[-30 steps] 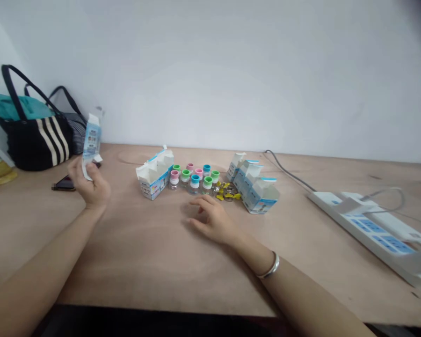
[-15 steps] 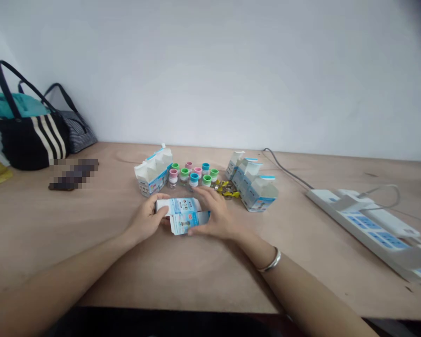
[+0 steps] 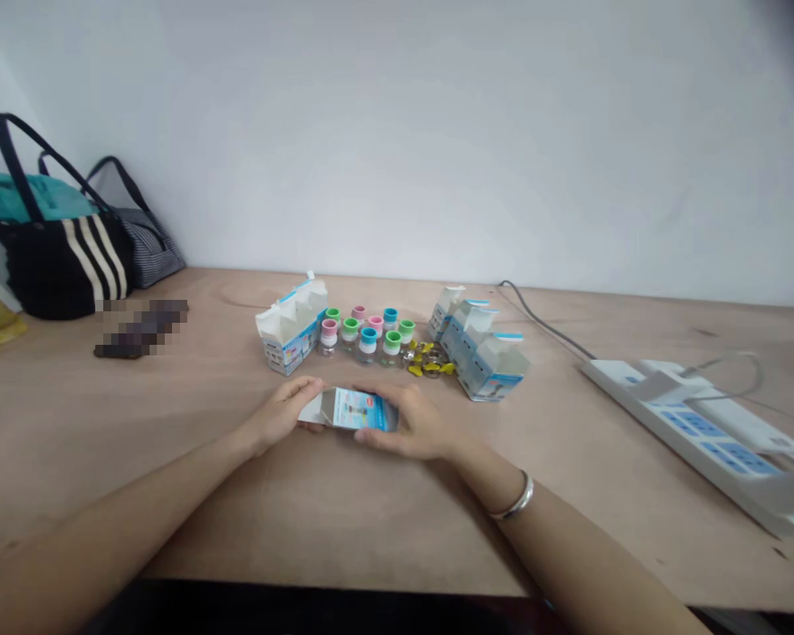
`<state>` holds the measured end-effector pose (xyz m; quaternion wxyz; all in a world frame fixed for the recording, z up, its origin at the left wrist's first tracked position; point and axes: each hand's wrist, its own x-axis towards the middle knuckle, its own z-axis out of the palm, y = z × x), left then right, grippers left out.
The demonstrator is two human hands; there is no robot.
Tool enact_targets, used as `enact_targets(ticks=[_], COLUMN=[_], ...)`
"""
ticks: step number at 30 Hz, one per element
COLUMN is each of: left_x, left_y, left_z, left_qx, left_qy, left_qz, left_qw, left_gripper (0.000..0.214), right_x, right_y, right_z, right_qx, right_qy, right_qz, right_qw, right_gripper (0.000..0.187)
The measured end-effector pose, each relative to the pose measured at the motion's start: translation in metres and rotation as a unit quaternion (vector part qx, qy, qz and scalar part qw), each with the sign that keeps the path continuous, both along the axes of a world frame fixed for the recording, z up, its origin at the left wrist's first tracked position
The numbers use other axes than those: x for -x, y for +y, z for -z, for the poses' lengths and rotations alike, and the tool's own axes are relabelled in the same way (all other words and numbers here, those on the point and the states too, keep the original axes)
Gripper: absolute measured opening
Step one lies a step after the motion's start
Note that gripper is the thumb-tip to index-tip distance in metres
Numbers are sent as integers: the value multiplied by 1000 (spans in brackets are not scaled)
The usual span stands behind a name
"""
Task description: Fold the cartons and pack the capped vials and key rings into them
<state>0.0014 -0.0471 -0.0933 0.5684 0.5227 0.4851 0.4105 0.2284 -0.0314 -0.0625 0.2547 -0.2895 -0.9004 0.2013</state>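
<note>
A small blue and white printed cardboard box [image 3: 357,409] is held between my two hands, just above the table. My left hand [image 3: 288,410] pinches a white flap at its left end. My right hand [image 3: 414,419] wraps round the right end, thumb along the near side and fingers behind. Beyond my hands stand several small clear bottles [image 3: 368,344] with pink, green and blue tops. To the right of them lies a pile of yellow and metallic pieces [image 3: 430,360], too small to name.
Open-topped boxes stand at the left [image 3: 292,331] and right [image 3: 490,357] of the bottles. A white power strip [image 3: 701,441] with a grey cable lies at the right. A dark blurred object [image 3: 142,331] and a black striped bag [image 3: 59,265] are at the left, before the wall.
The box in my hands has turned: two printed panels showed before, now mainly one faces up. My left hand has shifted slightly down and grips the white flap; the bottles stay put.
</note>
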Motion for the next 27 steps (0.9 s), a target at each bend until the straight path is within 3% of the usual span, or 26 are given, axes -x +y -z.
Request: enact_targets(ticks=[4,7,10,13,15,18,21,27], left_x=[5,9,9,6,4,4,6,1], left_y=[-2,-1,4,6,4,0,-2,-2], left_z=[-3,0,6,10,8,-1,-9,-11], left_qx=[-42,-89,-170,-219,-195,-133,-94,-95], left_qy=[33,75,164,223,204,101,33,72], left_qz=[36,21,-8,8,29,46,52,2], left_qw=[998,993,972,950,959,985,994,993], left_gripper=[33,33,28,21,26,37,34,25], right_x=[0,0,1,3,4,4,3,3], right_y=[1,3,3,2,2,3,3,2], right_z=[-3,-3,0,3,4,3,2,2], right_qx=[-3,-11,-13,-2,2,-2,-3,-4], right_qy=[31,30,21,10,3,0,-2,-6], right_qz=[17,28,36,35,38,36,32,18], right_qw=[999,999,999,999,999,999,999,1000], right_gripper=[48,50,50,48,47,46,47,47])
